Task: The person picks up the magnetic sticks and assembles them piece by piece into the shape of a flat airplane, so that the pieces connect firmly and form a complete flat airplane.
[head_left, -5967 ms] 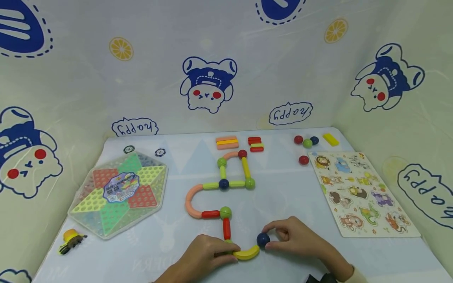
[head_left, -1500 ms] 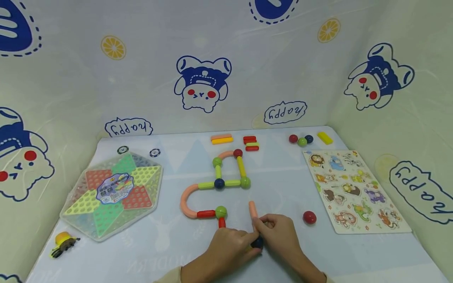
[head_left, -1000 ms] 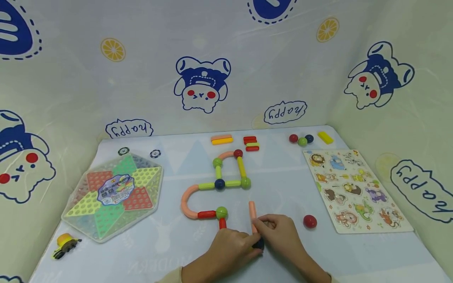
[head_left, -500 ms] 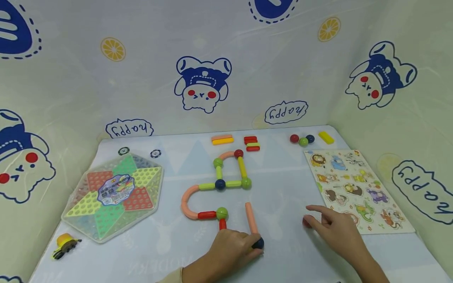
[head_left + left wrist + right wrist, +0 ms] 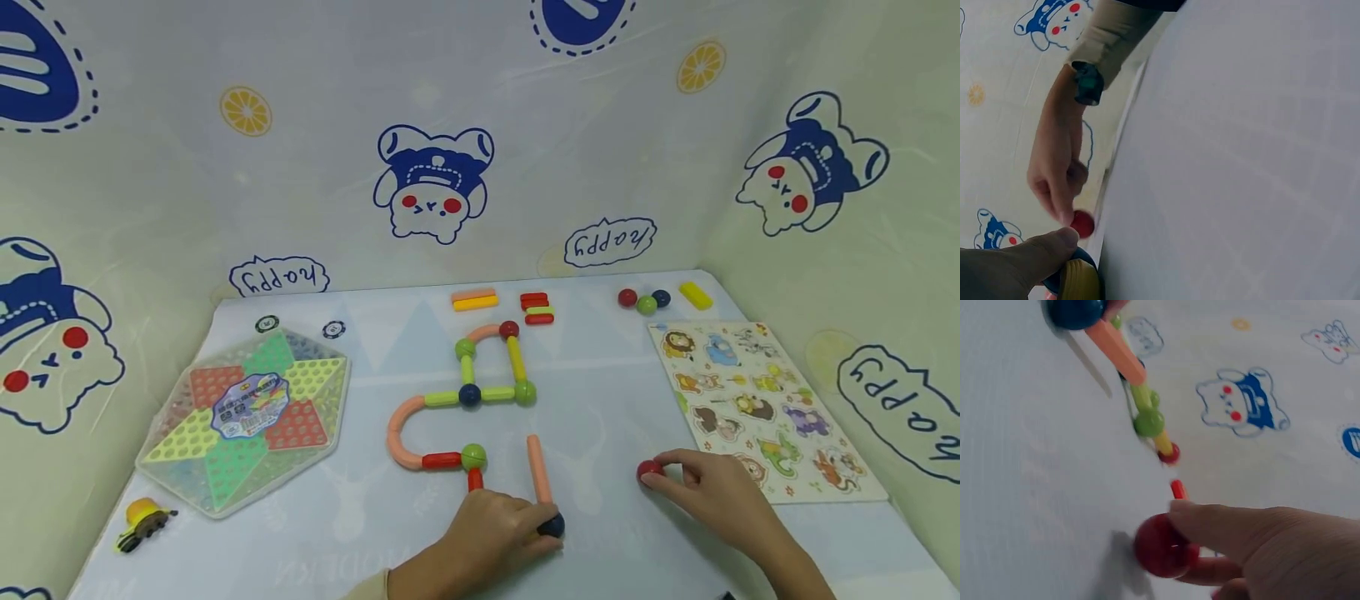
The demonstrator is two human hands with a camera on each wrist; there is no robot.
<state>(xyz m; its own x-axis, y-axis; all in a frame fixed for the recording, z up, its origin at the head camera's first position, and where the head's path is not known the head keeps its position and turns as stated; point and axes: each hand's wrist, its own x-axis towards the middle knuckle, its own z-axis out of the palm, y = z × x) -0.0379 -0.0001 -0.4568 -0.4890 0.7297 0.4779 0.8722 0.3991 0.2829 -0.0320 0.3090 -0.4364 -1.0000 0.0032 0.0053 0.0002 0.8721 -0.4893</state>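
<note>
My left hand (image 5: 498, 533) grips the blue ball (image 5: 553, 525) at the near end of the chain, the thumb lying over it. A yellow curved piece (image 5: 1079, 281) meets this ball in the left wrist view; the hand hides it in the head view. From the ball a salmon rod (image 5: 538, 468) points away from me, its far end free. Farther right, my right hand (image 5: 716, 492) pinches a red ball (image 5: 649, 473) between thumb and fingers. The chain of rods and balls continues through a red rod (image 5: 441, 460), a green ball (image 5: 473, 457) and a salmon arc (image 5: 397, 433).
A hexagonal game board (image 5: 247, 417) lies left, a toy bee (image 5: 144, 523) before it. At right is an animal picture board (image 5: 720, 400). Spare rods (image 5: 474, 300), spare balls (image 5: 647, 305) and a yellow block (image 5: 696, 295) lie along the back.
The blue ball went onto the yellow curve and a salmon rod from the back was added to it. My right hand then left the rod, moved right and took the red ball. My left hand stayed.
</note>
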